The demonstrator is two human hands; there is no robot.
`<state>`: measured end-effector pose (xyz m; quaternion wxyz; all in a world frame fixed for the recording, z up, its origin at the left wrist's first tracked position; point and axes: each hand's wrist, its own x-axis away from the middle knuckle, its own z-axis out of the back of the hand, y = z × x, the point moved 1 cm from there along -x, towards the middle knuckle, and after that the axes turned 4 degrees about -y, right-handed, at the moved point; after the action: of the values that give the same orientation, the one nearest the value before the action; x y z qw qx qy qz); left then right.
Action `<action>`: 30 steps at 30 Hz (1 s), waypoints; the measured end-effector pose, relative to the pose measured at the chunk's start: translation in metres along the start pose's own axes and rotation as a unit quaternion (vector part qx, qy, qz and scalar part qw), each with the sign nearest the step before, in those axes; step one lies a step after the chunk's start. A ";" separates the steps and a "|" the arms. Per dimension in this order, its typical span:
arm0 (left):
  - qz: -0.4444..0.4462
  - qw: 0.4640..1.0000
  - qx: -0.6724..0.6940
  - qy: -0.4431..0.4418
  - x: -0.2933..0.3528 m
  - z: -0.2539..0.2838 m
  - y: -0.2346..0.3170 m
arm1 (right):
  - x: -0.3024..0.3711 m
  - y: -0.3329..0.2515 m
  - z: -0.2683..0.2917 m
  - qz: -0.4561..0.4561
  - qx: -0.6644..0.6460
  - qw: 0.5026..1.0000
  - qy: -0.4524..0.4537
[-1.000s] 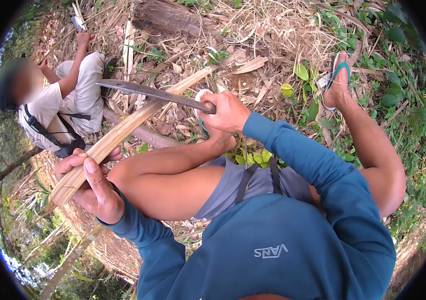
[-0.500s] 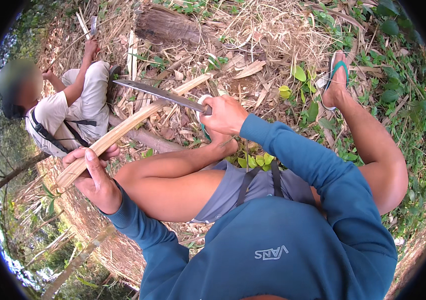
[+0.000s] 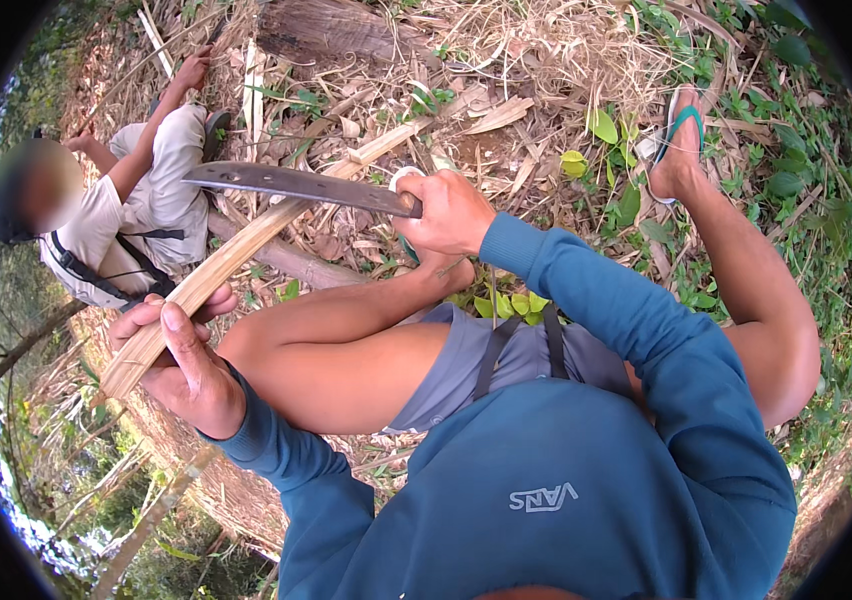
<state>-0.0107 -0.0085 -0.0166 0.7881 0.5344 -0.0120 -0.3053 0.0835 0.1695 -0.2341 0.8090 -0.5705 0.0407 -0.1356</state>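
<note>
A long pale split-wood strip point(image 3: 236, 252) runs slantwise from the lower left to the ground litter ahead. My left hand point(image 3: 196, 365) is closed round its near end, the thumb lying along the top. In my right hand point(image 3: 453, 215) is a machete point(image 3: 266, 180), its handle mostly hidden by the fingers. The dark blade points left and lies across the strip around its middle, its broad face showing. Just beyond the blade, a small raised sliver point(image 3: 354, 156) shows on the strip.
My bare legs are spread to either side, with a flip-flop point(image 3: 684, 130) on the right foot. At the left sits another person point(image 3: 111, 215) in light clothes. A log point(image 3: 336, 38) lies at the far side, among dry leaves and wood scraps. A thin trunk point(image 3: 291, 258) lies beyond my left leg.
The machete has shifted left along with my right hand, and its blade has turned to show more of its face. The strip and my left hand have moved slightly left.
</note>
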 end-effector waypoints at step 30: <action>0.050 0.998 -0.011 0.039 0.007 0.004 0.006 | -0.014 0.019 0.000 -0.096 0.016 0.994 -0.057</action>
<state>-0.0038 -0.0137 -0.0118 0.8080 0.5361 -0.0047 -0.2444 0.0735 0.1790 -0.2527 0.8024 -0.5653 -0.0629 -0.1809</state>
